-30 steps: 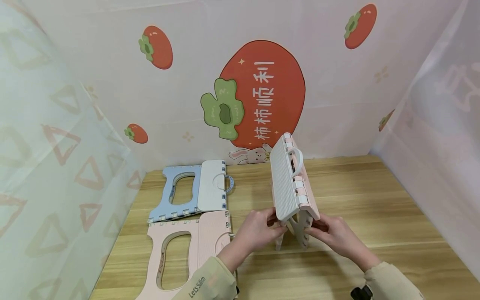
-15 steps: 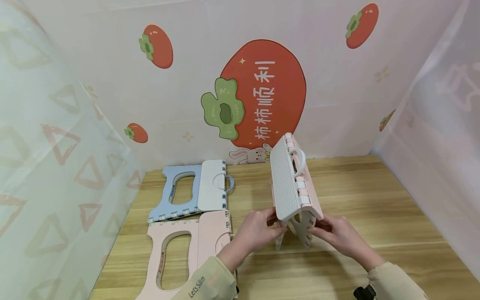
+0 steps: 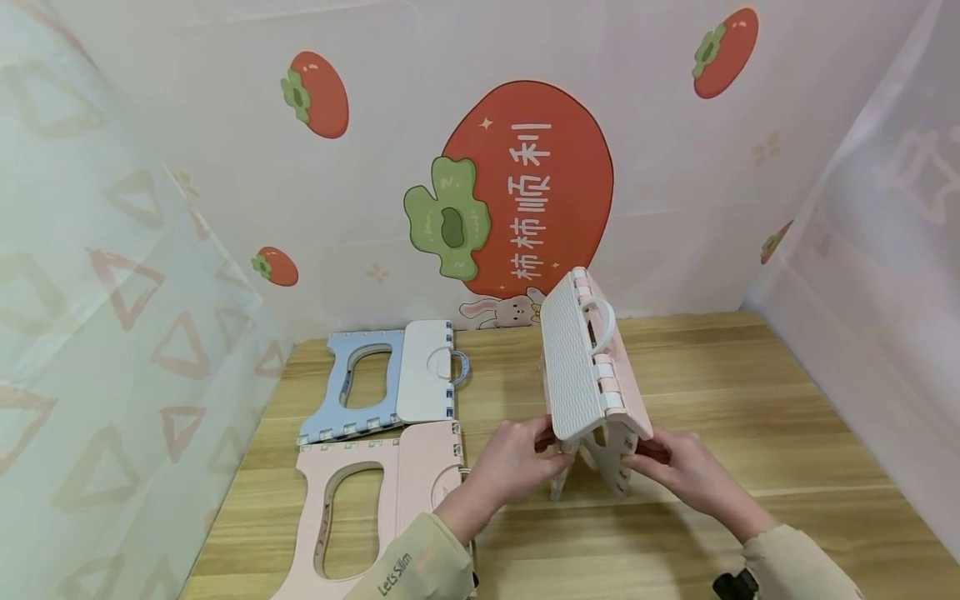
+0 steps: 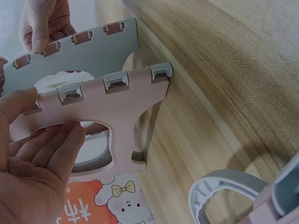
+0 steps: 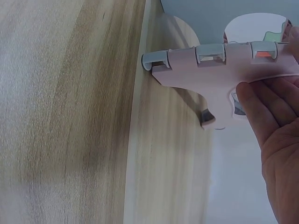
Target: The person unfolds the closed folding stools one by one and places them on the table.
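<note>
A white and pink folding stool (image 3: 573,367) stands half unfolded on the table, its two seat halves sloping like a roof and its carrying handle (image 3: 602,325) sticking up at the ridge. My left hand (image 3: 513,458) grips the left leg panel. In the left wrist view its thumb lies on the hinged edge and its fingers reach to the cutout of the pink leg panel (image 4: 124,102). On the opposite side my right hand (image 3: 682,471) grips the other leg panel (image 5: 196,70), fingers at that panel's cutout. The seat partly hides both hands' fingertips in the head view.
A blue and white folded stool (image 3: 423,371) lies flat at the back left of the wooden table (image 3: 750,400). Nearer, a pink folded stool (image 3: 307,508) also lies flat, partly under my left sleeve (image 3: 420,558). A printed cloth backdrop (image 3: 652,208) encloses the table's back and sides.
My right hand has moved slightly to the right with its leg panel, so the stool's legs and seat halves spread wider. My left hand has stayed nearly in place.
</note>
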Demonstrator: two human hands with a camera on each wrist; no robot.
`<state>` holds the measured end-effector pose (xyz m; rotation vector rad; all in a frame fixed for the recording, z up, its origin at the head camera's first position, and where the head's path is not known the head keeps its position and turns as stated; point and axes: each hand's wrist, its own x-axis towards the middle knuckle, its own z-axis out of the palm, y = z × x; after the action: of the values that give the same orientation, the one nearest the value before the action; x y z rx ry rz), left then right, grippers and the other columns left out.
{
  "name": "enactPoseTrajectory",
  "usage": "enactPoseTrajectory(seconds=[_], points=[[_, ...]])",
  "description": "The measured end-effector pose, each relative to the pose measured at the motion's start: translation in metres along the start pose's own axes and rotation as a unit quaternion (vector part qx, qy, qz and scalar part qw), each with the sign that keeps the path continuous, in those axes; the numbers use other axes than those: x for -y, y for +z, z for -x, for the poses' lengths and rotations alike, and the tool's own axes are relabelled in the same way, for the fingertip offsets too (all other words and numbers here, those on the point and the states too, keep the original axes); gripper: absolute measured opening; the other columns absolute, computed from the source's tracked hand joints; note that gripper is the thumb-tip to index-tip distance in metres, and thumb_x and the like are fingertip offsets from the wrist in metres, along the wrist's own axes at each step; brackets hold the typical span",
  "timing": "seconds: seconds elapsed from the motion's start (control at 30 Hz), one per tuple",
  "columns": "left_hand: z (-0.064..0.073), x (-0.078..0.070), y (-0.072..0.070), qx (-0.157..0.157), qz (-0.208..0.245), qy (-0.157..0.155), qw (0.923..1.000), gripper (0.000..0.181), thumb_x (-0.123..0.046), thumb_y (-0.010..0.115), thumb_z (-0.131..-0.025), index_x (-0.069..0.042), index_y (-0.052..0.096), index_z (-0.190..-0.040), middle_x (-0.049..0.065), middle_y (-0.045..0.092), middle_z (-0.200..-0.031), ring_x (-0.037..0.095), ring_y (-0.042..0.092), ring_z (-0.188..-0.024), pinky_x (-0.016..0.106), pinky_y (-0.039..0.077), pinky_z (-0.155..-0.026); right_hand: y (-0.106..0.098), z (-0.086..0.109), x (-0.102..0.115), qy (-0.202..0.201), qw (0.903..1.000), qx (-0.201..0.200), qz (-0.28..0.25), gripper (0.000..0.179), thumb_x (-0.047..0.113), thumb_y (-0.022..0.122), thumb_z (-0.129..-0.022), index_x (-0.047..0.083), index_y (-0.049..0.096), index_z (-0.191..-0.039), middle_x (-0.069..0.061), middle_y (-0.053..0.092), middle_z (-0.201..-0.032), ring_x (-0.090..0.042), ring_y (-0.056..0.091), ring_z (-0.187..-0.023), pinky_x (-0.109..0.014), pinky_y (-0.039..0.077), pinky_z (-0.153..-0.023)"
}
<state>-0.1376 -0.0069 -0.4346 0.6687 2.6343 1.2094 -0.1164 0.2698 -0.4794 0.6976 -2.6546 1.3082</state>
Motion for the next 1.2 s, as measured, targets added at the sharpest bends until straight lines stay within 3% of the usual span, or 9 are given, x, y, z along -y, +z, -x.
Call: enactPoseTrajectory(seconds=[0.53, 1.2], points=[[0.0, 0.002, -0.002, -0.01, -0.011, 0.018, 0.9997, 0.033, -0.02, 0.077, -0.091, -0.012, 0.072, -0.123, 0.002, 0.074, -0.122, 0.011, 0.071, -0.109, 0.02, 0.057, -0.089, -0.004, 0.001, -0.004, 0.017, 0.9998, 0.009, -0.004, 0.043, 0.013, 0.074, -0.094, -0.007, 0.062, -0.131, -0.021, 0.075, -0.111, -0.01, 0.072, -0.099, -0.024, 0.062, -0.076], [0.001, 0.001, -0.002, -0.009, -0.023, 0.019, 0.9995, 0.031, -0.02, 0.076, -0.091, -0.014, 0.072, -0.121, 0.0, 0.074, -0.12, 0.01, 0.071, -0.108, 0.021, 0.058, -0.088, -0.014, 0.003, -0.006, 0.006, 0.9999, 0.01, -0.01, 0.038, 0.008, 0.073, -0.094, -0.008, 0.063, -0.127, -0.023, 0.074, -0.11, -0.002, 0.068, -0.1, -0.024, 0.062, -0.075]])
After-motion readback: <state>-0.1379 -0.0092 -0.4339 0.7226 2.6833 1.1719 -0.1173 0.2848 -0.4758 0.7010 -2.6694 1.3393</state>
